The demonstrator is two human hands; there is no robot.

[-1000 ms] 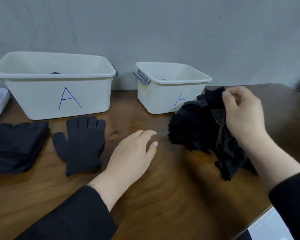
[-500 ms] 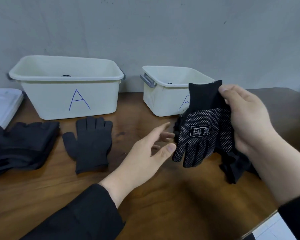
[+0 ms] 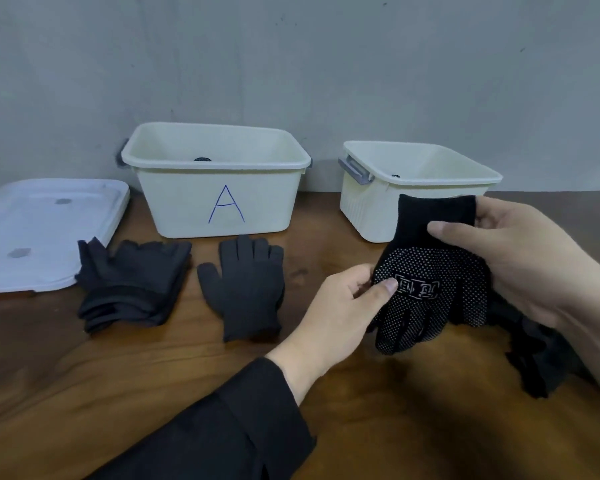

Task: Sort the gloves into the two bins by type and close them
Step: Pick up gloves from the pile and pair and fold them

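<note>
A black glove with white grip dots hangs above the table, cuff up. My right hand grips it at the cuff and palm, and my left hand pinches its left edge. A pile of more black gloves lies under my right forearm. One plain dark glove lies flat in front of the open cream bin marked A. A stack of plain dark gloves sits to its left. The smaller cream bin stands open behind the held glove, its letter hidden.
A white lid lies flat at the far left of the wooden table. A small dark item shows inside each bin. A grey wall runs close behind the bins. The table's right corner lies beyond my right arm.
My left hand rose from the table and took hold of the dotted glove's edge. My right hand lifted that glove clear of the pile. The view shifted left, showing the lid.
</note>
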